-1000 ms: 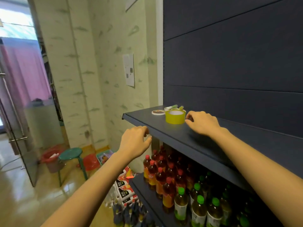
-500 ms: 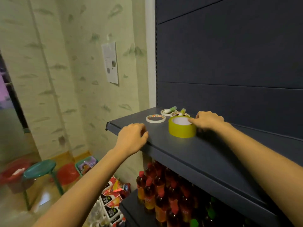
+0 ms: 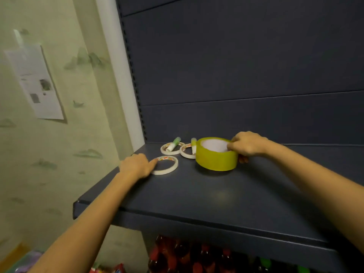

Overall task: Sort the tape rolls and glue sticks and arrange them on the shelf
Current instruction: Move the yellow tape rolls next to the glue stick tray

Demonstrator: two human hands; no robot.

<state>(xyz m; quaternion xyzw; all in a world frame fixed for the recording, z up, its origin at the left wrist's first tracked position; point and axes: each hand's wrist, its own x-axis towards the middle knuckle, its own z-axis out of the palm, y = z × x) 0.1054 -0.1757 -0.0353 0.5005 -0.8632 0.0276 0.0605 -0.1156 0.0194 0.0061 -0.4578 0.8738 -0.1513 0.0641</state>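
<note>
- Up on the dark shelf (image 3: 197,196), toward its back left corner, the tapes and glue lie close together.
- The right hand (image 3: 247,143) holds the wide yellow tape roll (image 3: 215,157), which lies flat on the shelf with its white core facing up. The fingers curl over the right rim into the core, and the thumb presses the outer wall low on the right.
- The left hand (image 3: 136,166) rests on the shelf near its left edge, knuckles up. Its forefinger reaches the left rim of a thin white tape ring (image 3: 167,166) and touches it. The view is soft here, so I cannot tell whether the thumb also pinches the ring or the hand merely rests against it.
- That ring lies flat, to the left of the yellow roll and apart from it.
- Behind it, two more thin white rings lie flat side by side: the left back ring (image 3: 171,149) and the right back ring (image 3: 186,151), the latter partly hidden by the yellow roll.
- A green-capped glue stick (image 3: 174,143) lies tilted across the left back ring.
- A second glue stick (image 3: 193,145) lies over the right back ring, just beside the yellow roll's far left edge.
- Below the shelf stand red-capped bottles (image 3: 177,257).
- A paper sheet (image 3: 36,83) hangs on the wall at left.
</note>
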